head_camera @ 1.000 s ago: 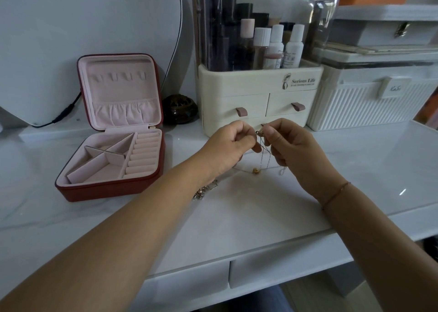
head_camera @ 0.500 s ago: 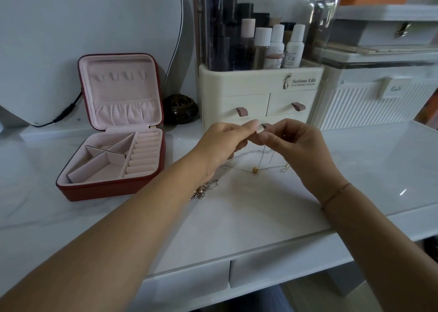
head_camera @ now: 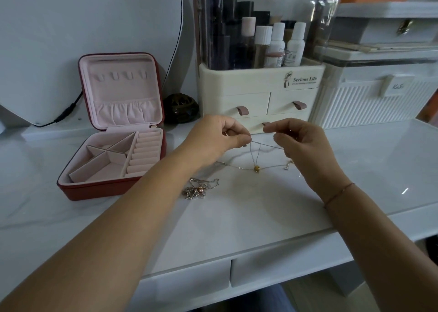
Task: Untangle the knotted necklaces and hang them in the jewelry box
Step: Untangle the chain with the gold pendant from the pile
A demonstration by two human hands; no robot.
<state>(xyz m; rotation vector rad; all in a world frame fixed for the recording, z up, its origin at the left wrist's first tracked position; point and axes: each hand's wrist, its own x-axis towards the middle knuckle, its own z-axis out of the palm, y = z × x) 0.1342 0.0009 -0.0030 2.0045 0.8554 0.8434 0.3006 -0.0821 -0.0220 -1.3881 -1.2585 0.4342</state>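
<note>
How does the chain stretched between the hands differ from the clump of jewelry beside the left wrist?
The stretched chain is pinched by the left hand and right hand and lifted; the clump lies untouched on the table. The chain is spread into open loops; the clump is bunched tight. The chain carries a gold bead; the clump shows a pinkish one. Both are outside the jewelry box.

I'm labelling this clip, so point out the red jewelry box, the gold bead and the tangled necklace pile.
red jewelry box [head_camera: 94, 190], head view, on its red front wall.
gold bead [head_camera: 257, 168], head view, middle of the bead.
tangled necklace pile [head_camera: 195, 190], head view, centre of the clump.
</note>
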